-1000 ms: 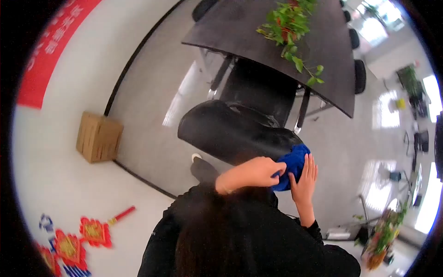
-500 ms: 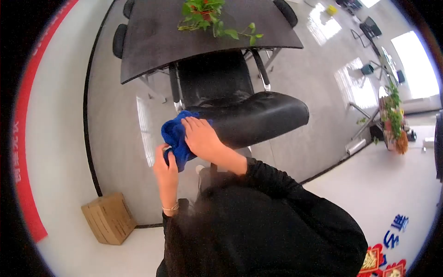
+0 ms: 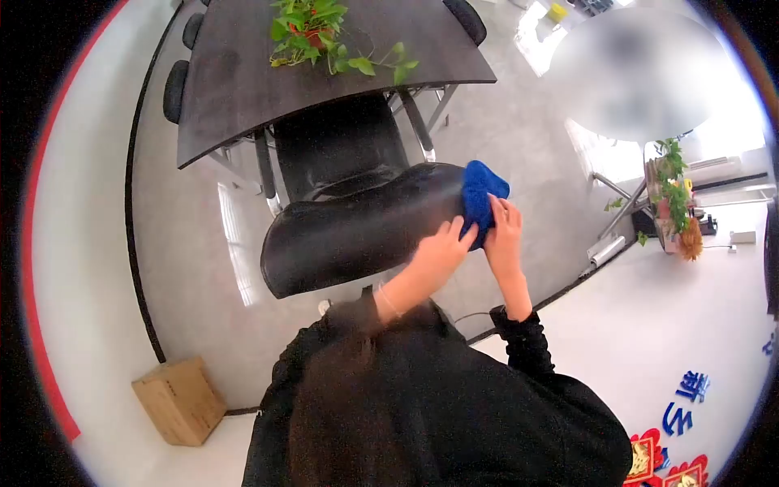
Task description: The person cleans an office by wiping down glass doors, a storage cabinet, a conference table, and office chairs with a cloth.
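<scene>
"Where's the blue cloth (image 3: 479, 195) just now?"

"Draped at the right end of the black chair (image 3: 349, 235), on the top of its back, the side nearest the person."

"And the hands?"

"Both on it. The left hand (image 3: 441, 250) comes in from the left, its fingers closed on the cloth's near left edge; I can't see the thumb's grip clearly. There's a thin bracelet (image 3: 391, 303) at that wrist."

"What about the right hand (image 3: 504, 234)?"

"Just beside the other, on the right. Its fingers are clamped on the cloth's right side, tips lying on top of it."

"How does the chair stand?"

"Its back towards us, the seat beyond, running under the near edge of the dark surface (image 3: 243, 89)."

"Anything on that?"

"A leafy plant (image 3: 312, 28) in an orange pot, far side, with a stem trailing off to the right."

"And further out?"

"A cardboard box (image 3: 180, 402) at the near left, by the white wall (image 3: 89, 243). Over on the right, well apart from the chair, some greenery (image 3: 672, 183). Grey floor (image 3: 519, 178) lies between."
</scene>
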Demonstrator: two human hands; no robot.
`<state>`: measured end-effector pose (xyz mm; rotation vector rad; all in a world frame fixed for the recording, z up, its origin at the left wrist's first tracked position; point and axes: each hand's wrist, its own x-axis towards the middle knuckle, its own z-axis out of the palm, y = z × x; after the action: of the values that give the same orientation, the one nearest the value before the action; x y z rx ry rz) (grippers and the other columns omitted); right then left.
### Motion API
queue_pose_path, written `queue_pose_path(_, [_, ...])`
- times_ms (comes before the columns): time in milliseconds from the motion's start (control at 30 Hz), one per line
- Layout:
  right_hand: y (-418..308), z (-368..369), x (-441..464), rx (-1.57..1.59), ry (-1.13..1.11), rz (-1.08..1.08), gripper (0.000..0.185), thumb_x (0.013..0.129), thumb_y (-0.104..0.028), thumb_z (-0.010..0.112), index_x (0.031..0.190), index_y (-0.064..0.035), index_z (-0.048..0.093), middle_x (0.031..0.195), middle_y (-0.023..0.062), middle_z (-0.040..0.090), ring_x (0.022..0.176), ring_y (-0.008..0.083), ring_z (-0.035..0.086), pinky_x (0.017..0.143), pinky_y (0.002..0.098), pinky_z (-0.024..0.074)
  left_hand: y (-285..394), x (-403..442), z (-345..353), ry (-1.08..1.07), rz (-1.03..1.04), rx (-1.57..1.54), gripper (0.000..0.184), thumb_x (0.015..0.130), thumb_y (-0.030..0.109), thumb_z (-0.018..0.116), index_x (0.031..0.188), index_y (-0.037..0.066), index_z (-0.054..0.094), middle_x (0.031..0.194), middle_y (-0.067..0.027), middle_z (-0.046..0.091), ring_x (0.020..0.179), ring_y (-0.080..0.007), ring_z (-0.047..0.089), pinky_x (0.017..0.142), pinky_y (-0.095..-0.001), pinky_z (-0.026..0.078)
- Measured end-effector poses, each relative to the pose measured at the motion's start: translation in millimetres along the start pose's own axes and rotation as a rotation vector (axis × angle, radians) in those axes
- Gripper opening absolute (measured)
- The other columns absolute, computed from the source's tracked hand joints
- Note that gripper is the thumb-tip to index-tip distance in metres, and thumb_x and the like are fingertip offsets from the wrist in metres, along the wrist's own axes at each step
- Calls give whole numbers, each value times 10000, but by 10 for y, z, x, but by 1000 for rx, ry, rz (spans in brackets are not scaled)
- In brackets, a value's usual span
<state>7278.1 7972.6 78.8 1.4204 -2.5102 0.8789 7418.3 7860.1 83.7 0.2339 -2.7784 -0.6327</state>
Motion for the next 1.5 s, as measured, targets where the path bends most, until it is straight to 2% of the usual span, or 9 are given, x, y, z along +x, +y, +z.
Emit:
queue_pose_path(167, [-20,106,142,235,32,192,513,810,-103,622,1313,-43,535,1232,241,520,1144,429,492,1025,514,376,-215,-276,-172,41,28,-102,400,846,147,633,1242,166,578,1084,-121,553,829,-294,646,622,-371,569])
queue_pose_path(233, [-538,433,330,-233,121,-14,399,837,-186,624,1192,-8,586,1210,272,538,1142,423,506,1004,521,389,-390,-721,-573,147,-137,-126,368,858,226,690,1214,174,611,1032,-86,564,768,-288,641,608,-382,546])
queue_pose_path(367, [-1529,1087,517,-115,-513,-50,331,874,-329,587,1026,-36,611,1039,246,638,970,393,625,823,502,483,-718,-1536,-951,330,-397,-28,324,826,138,714,1146,162,666,1008,-82,586,759,-296,639,629,-390,532])
queue_pose_path(433, [-1983,1455,464,-7,-566,-133,364,884,-370,570,1059,-54,612,1033,238,643,879,403,643,770,527,487,-861,-1992,-1069,413,-510,-96,357,813,50,721,1162,95,662,1004,-119,562,898,-281,599,766,-356,501])
queue_pose_path(633, [-2998,1853,140,334,-309,-440,301,848,-316,632,1021,-71,600,960,180,610,924,354,600,783,481,458,-1257,-2892,-1371,477,-673,13,300,841,20,682,1135,79,673,1060,-119,589,932,-276,605,823,-360,496])
queue_pose_path(767, [-2796,1622,144,534,-241,-364,259,793,-149,631,1027,-54,567,989,202,571,936,384,572,790,463,467,-1299,-2414,-1706,468,-614,79,219,851,1,643,1038,91,714,1036,-99,607,938,-288,606,825,-365,492])
queue_pose_path(967, [-1391,706,303,231,-2,50,513,743,22,586,1240,-104,568,1137,224,531,1062,400,535,918,455,475,-1306,-690,-1541,38,25,126,289,836,9,577,1045,141,727,1078,-127,640,971,-340,621,860,-404,498])
queue_pose_path(1200, [-35,162,-126,241,347,384,496,787,-10,621,1266,-47,498,1173,236,510,1082,417,525,912,453,456,-381,382,-367,-395,-92,185,835,904,530,574,1493,43,236,1191,-386,490,930,-538,591,798,-514,529])
queue_pose_path(1500, [-787,394,-579,326,-20,649,518,774,-214,726,1169,-39,441,952,249,645,905,452,631,789,493,493,-998,-306,-869,-449,-133,-100,628,951,349,560,1497,204,285,1235,-305,516,1006,-468,594,890,-480,493])
